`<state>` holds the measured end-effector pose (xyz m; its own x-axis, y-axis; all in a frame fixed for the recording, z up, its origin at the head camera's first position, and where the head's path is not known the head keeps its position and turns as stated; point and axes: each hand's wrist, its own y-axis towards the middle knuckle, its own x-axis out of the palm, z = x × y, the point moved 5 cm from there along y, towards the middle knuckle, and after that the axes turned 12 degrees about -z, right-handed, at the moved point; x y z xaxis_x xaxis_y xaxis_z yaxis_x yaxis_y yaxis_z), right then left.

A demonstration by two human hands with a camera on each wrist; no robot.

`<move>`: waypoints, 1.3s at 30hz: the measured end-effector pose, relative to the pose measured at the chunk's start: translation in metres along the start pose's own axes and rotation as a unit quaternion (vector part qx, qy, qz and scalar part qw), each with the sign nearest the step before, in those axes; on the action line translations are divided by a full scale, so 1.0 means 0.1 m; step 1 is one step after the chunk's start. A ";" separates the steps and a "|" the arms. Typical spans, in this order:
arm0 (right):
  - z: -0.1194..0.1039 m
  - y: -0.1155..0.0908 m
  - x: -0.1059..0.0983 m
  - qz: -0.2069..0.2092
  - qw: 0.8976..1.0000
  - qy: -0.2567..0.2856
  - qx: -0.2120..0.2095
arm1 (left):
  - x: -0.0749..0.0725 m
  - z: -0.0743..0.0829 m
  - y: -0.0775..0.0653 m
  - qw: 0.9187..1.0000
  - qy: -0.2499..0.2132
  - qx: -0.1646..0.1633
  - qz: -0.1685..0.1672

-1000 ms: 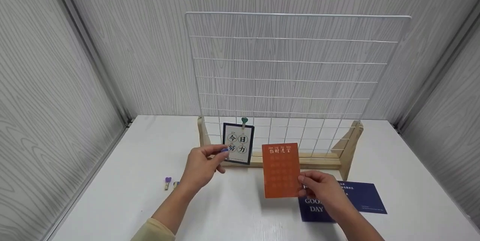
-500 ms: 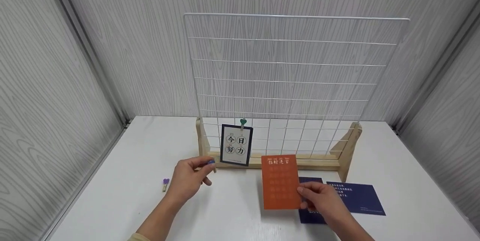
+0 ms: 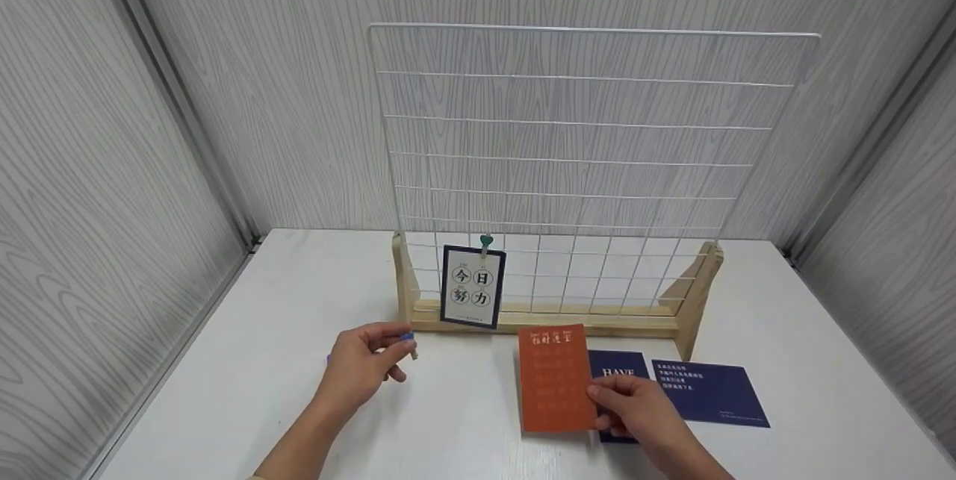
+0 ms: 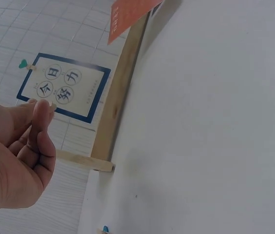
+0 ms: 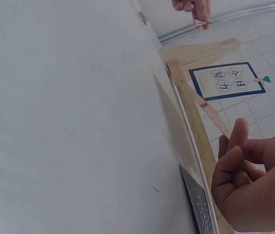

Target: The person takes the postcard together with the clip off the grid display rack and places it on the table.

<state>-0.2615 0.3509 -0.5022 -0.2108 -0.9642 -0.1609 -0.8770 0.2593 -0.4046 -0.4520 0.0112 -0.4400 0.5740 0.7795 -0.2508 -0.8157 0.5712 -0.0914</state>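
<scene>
My left hand (image 3: 358,364) pinches a small wooden clothespin with a blue top (image 3: 408,337) between thumb and fingertips, above the white table left of the rack. My right hand (image 3: 648,414) pinches the right edge of an orange-red card (image 3: 554,383) with white lettering, upright in front of the rack's wooden base. Behind them, a white card with a dark blue border (image 3: 473,301) hangs low on the wire grid rack (image 3: 594,30). A clothespin with a green heart (image 3: 487,241) clips it at the top. In the right wrist view the orange-red card (image 5: 209,109) shows nearly edge-on.
Two dark blue cards lie on the table at right: one with HAVE (image 3: 618,360), partly behind the right hand, another beside it (image 3: 713,394). A purple clothespin top (image 3: 329,357) peeks out behind the left hand. Wooden feet (image 3: 700,293) hold up the rack.
The left hand has moved left and down with its clothespin, away from the hanging card, and now covers most of the loose clothespins. The right hand has lowered the orange-red card slightly.
</scene>
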 end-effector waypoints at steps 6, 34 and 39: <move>0.04 -0.01 0.03 -0.028 1.000 -0.004 -0.001 | -0.08 -0.08 -0.03 1.000 -0.010 -0.009 0.000; 0.12 0.00 0.14 -0.022 0.999 -0.039 0.009 | -0.37 -0.25 -0.05 0.997 0.002 -0.056 0.046; 0.09 -0.01 0.13 -0.014 0.998 -0.056 0.018 | -0.42 -0.27 -0.02 0.997 0.010 -0.064 0.046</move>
<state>-0.2596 0.3383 -0.5124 -0.1354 -0.9590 -0.2491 -0.8651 0.2369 -0.4420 -0.4762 -0.0294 -0.4553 0.4961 0.8206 -0.2837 -0.8679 0.4592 -0.1893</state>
